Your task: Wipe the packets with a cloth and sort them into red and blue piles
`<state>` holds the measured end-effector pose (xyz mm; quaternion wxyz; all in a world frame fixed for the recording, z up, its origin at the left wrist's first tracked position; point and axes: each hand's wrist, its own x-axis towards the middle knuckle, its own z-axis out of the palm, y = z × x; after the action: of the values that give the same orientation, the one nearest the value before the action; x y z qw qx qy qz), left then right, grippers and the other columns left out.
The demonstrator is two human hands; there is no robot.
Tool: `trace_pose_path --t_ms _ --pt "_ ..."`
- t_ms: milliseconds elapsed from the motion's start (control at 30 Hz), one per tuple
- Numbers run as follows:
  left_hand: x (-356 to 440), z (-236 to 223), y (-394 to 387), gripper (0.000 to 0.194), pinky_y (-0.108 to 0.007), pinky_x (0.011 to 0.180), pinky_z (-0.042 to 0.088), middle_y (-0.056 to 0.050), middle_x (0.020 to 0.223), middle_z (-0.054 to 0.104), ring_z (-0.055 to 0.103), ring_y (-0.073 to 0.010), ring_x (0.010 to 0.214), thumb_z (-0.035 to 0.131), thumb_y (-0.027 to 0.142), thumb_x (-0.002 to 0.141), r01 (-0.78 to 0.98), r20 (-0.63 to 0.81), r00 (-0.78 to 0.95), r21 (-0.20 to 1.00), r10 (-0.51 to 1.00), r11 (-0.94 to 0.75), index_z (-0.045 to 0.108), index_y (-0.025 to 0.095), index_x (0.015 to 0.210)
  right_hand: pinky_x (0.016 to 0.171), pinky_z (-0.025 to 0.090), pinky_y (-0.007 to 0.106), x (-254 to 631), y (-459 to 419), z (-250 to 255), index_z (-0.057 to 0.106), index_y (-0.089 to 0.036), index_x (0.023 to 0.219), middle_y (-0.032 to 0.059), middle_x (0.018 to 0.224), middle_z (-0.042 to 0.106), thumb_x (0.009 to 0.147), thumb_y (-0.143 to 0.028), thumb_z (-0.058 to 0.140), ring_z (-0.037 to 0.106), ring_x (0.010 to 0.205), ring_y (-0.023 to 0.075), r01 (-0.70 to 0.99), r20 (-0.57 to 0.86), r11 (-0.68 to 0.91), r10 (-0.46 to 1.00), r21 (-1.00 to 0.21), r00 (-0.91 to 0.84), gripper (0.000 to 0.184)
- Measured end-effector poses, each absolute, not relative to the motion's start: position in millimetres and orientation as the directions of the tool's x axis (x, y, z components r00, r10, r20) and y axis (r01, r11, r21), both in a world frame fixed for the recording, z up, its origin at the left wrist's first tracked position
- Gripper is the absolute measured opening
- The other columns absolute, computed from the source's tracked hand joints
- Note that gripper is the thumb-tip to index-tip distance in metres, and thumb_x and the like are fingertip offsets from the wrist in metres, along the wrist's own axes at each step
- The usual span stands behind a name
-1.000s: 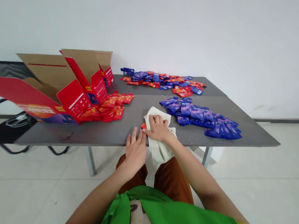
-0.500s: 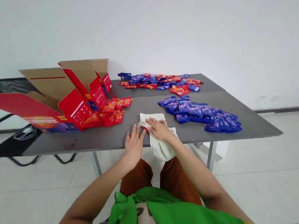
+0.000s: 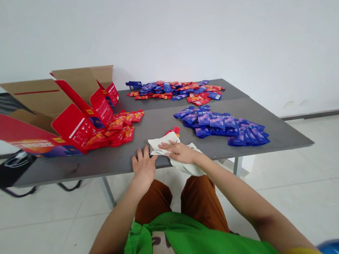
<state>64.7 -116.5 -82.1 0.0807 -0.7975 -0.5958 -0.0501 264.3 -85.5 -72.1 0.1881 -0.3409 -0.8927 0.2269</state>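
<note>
A white cloth (image 3: 163,141) lies rumpled at the table's near edge, part of it hanging over. My right hand (image 3: 181,152) rests on top of it, fingers stretched out and pressing down. From under the cloth's far edge pokes the end of a small red packet (image 3: 175,130); the rest of that packet is covered. My left hand (image 3: 144,165) is on the table just left of the cloth, with its fingers spread and nothing gripped. Its thumb side is close to the cloth; whether it touches is unclear.
Open red cardboard boxes (image 3: 69,127) stand at the left, with a pile of red packets (image 3: 121,128) beside them. Blue packets (image 3: 216,121) are heaped at the right. Mixed red and blue packets (image 3: 176,89) lie along the back. A black chair (image 3: 5,170) is beyond the left end.
My right hand and the cloth have shifted slightly, uncovering a red packet end at the far side. My left hand has moved left, away from the cloth. The view has turned a little right.
</note>
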Motion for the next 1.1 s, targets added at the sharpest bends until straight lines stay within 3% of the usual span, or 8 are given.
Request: trace_pose_path --t_ms 200,333,467,567,700,833,933,1100 --pt "56.3 -83.9 -109.4 0.066 -0.054 0.086 0.042 -0.01 0.139 0.045 0.043 -0.0337 0.117 0.035 0.009 0.085 0.943 0.17 0.334 -0.062 0.927 -0.328 0.039 0.048 0.139 0.116 0.008 0.048 277.1 -38.5 -70.1 0.054 -0.021 0.132 0.0051 0.144 0.043 0.095 -0.023 0.039 0.03 0.138 0.02 0.715 0.122 0.456 0.875 -0.53 -0.468 0.04" --pt "58.3 -79.4 -108.5 0.066 -0.053 0.084 0.042 -0.012 0.139 0.045 0.043 -0.0341 0.115 0.033 0.008 0.085 0.946 0.147 0.323 -0.074 0.935 -0.315 0.042 0.047 0.137 0.116 0.011 0.041 266.7 -39.8 -68.2 0.052 -0.019 0.134 0.0068 0.145 0.041 0.092 -0.021 0.045 0.028 0.139 0.0182 0.709 0.14 0.486 0.861 -0.511 -0.489 0.042" --pt "61.2 -71.8 -107.0 0.052 -0.053 0.083 0.043 -0.013 0.134 0.049 0.045 -0.0336 0.112 0.036 0.011 0.084 0.943 0.074 0.327 -0.091 0.942 -0.32 0.064 0.037 0.119 0.11 0.028 0.037 255.8 -70.4 -69.6 0.071 -0.025 0.101 0.0006 0.118 0.066 0.084 -0.038 0.061 0.053 0.121 0.0178 0.406 0.221 0.504 0.792 -0.762 -0.569 0.024" --pt "52.9 -68.9 -106.3 0.046 -0.052 0.085 0.043 -0.013 0.134 0.049 0.046 -0.033 0.112 0.041 0.012 0.082 0.924 0.053 0.371 -0.118 0.927 -0.363 0.067 0.033 0.114 0.086 0.048 0.039 256.1 -90.3 -75.2 0.069 -0.019 0.069 0.0011 0.073 0.07 0.07 -0.062 0.065 0.066 0.077 0.0202 0.117 0.232 0.291 0.903 -0.949 -0.361 0.044" --pt "28.4 -62.0 -105.4 0.074 -0.049 0.091 0.043 -0.01 0.143 0.042 0.043 -0.0317 0.122 0.048 0.005 0.073 0.887 0.068 0.461 -0.009 0.885 -0.462 0.044 0.039 0.138 0.064 0.052 0.033 264.2 -104.1 -75.4 0.065 -0.017 0.075 0.0029 0.064 0.066 0.079 -0.073 0.046 0.06 0.058 0.0175 -0.017 0.207 0.206 0.975 -0.978 -0.075 0.059" --pt "31.9 -43.9 -97.6 0.088 -0.039 0.101 0.04 -0.012 0.141 0.047 0.045 -0.0247 0.125 0.05 0.008 0.072 0.824 0.281 0.444 0.245 0.851 -0.511 0.017 0.023 0.152 0.059 0.052 0.034 275.4 -105.0 -56.7 0.063 -0.017 0.077 0.0053 0.065 0.066 0.08 -0.057 0.057 0.063 0.061 0.021 -0.372 -0.076 -0.003 0.98 -0.928 0.182 0.04" --pt "68.0 -38.4 -88.3 0.069 -0.039 0.104 0.038 -0.014 0.134 0.054 0.045 -0.0259 0.126 0.051 0.019 0.079 0.815 0.37 0.408 0.264 0.835 -0.516 0.034 0.016 0.145 0.059 0.052 0.034 279.1 -104.0 -42.6 0.063 -0.017 0.078 0.0046 0.064 0.066 0.08 -0.049 0.059 0.064 0.063 0.0222 -0.483 -0.203 -0.105 0.967 -0.869 0.155 0.031" --pt "121.9 -53.4 -80.7 0.035 -0.043 0.083 0.05 -0.021 0.104 0.066 0.064 -0.0316 0.099 0.044 0.023 0.087 0.924 0.172 0.336 0.131 0.926 -0.36 0.061 0.009 0.113 0.063 0.051 0.032 280.9 -112.5 -40.1 0.064 -0.017 0.081 0.0017 0.066 0.065 0.075 -0.045 0.063 0.063 0.064 0.0198 -0.439 -0.127 0.0 0.957 -0.899 0.261 0.029"
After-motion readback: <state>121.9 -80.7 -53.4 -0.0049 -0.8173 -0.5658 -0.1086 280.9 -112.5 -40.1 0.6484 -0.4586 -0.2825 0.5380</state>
